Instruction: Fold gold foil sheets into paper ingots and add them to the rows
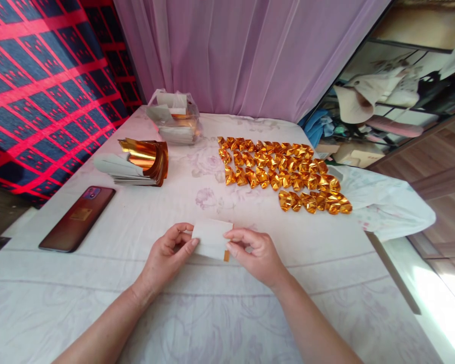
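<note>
A small sheet of foil paper [212,238], white side facing me, is held between both hands over the front part of the table. My left hand [170,253] pinches its left edge between thumb and fingers. At the right edge, my right hand [256,253] grips it the same way, and a bit of gold shows there at the lower corner. Beyond my hands on the right, several folded gold foil pieces [273,169] lie in rows. A stack of gold and white paper sheets [142,164] sits curled at the back left.
A phone [78,218] lies on the left of the table. Behind the stack stands a clear plastic bag [174,119] with more sheets. A purple curtain [227,55] hangs at the back. Shelves with clothes and hats [379,96] are at the right, beside the patterned tablecloth's [231,323] edge.
</note>
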`<control>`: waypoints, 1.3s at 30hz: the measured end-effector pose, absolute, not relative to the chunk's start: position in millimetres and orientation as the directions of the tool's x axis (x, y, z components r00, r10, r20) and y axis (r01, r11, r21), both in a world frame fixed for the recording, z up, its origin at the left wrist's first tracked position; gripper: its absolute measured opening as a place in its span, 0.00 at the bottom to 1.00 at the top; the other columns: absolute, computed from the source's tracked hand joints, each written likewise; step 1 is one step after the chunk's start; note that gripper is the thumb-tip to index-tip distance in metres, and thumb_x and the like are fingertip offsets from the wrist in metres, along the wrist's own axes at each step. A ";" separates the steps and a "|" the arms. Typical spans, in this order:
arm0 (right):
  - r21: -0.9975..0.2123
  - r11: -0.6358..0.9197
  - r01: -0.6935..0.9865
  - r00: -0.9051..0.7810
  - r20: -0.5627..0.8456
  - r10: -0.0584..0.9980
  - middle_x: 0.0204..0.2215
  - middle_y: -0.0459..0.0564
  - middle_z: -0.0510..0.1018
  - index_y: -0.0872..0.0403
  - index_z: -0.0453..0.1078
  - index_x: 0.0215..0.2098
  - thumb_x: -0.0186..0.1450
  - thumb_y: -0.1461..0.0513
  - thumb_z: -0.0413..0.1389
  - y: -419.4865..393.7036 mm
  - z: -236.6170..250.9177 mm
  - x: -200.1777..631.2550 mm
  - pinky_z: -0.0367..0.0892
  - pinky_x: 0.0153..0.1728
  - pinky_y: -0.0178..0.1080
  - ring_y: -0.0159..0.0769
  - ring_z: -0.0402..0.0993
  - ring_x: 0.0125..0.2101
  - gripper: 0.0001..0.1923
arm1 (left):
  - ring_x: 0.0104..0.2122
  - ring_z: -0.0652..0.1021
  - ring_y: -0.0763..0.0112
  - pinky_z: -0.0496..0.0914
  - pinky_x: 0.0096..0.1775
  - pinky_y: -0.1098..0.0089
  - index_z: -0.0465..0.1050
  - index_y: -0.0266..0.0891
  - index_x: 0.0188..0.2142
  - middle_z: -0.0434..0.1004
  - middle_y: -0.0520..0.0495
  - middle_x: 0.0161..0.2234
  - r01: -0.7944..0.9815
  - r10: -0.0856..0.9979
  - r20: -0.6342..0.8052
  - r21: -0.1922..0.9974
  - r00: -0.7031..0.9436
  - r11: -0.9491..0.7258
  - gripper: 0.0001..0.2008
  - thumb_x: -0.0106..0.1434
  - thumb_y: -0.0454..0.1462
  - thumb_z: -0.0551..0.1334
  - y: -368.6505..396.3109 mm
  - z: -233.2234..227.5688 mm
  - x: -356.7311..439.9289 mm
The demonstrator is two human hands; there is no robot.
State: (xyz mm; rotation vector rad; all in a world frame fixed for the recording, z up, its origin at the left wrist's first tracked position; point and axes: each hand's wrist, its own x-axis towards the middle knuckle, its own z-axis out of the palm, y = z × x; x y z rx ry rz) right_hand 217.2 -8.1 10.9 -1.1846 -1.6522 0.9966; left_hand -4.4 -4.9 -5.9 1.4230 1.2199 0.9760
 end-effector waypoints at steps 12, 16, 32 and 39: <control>-0.861 0.066 0.504 -0.026 0.062 0.998 0.27 0.45 0.81 0.51 0.75 0.42 0.61 0.60 0.55 -3.4 -6.3 220.5 0.68 0.25 0.32 0.29 0.73 0.22 0.12 | 0.21 0.74 0.77 0.70 0.23 0.73 0.53 0.45 0.63 0.77 0.49 0.36 0.212 0.958 -0.107 0.976 0.267 0.049 0.29 0.66 0.45 0.59 -9.8 -12.8 -5.8; -0.756 0.122 0.644 -0.003 0.156 0.988 0.28 0.44 0.82 0.49 0.76 0.42 0.62 0.62 0.54 -0.7 -13.8 224.2 0.70 0.29 0.33 0.32 0.78 0.26 0.12 | 0.19 0.74 0.77 0.70 0.23 0.74 0.55 0.45 0.63 0.78 0.53 0.32 0.393 0.955 -0.060 0.917 0.291 -0.063 0.26 0.67 0.44 0.58 -13.5 -13.8 -7.8; -0.685 0.185 0.705 -0.060 0.202 0.977 0.34 0.48 0.83 0.50 0.75 0.45 0.64 0.61 0.53 4.8 -20.9 230.2 0.73 0.35 0.36 0.35 0.80 0.32 0.13 | 0.65 0.61 0.50 0.42 0.65 0.42 0.62 0.40 0.64 0.67 0.42 0.63 0.686 0.726 0.197 0.240 0.658 -0.687 0.29 0.68 0.51 0.56 -7.2 -14.4 -2.5; -0.748 0.202 0.633 -0.088 0.190 0.978 0.36 0.49 0.83 0.51 0.73 0.50 0.64 0.62 0.52 7.3 -19.3 234.7 0.74 0.37 0.36 0.35 0.80 0.33 0.16 | 0.65 0.61 0.50 0.40 0.65 0.43 0.62 0.41 0.63 0.66 0.43 0.63 0.716 0.744 0.193 0.204 0.639 -0.668 0.29 0.67 0.48 0.59 -9.1 -17.3 -0.3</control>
